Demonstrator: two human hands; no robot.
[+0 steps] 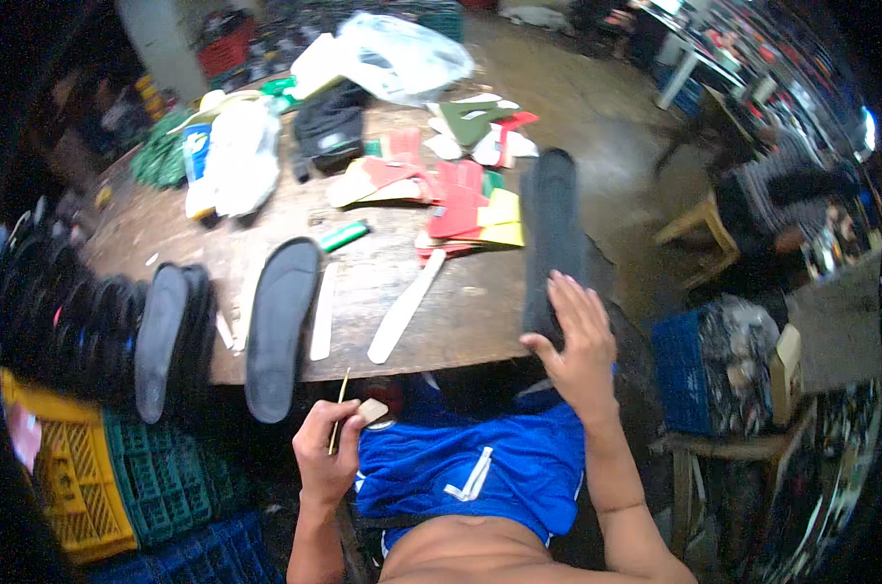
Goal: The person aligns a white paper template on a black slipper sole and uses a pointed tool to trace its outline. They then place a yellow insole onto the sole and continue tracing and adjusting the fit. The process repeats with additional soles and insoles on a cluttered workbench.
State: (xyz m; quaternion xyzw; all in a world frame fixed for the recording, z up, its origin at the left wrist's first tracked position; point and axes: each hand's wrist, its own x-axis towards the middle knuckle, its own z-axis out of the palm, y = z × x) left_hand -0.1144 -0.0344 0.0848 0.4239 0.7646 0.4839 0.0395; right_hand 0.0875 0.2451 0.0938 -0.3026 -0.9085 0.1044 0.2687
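Note:
Low at the table's front edge, my left hand (322,450) is closed round a thin yellowish stick (342,391). A small beige block-like piece (372,410) shows at its fingertips; its kind is unclear. My right hand (581,336) lies with fingers stretched out over the near end of a black shoe sole (555,209) at the table's right edge. To the left, another black sole (284,331) juts over the front edge, beside a flat white strip (323,311). A second white strip (407,310) lies slanted in the middle.
Red, yellow and green cut pieces (460,209) cover the table's right middle. White plastic bags (246,156) and a black bag (332,127) stand farther back. Rows of black soles (163,341) line the left edge. Yellow (71,477) and blue crates (679,370) flank the table.

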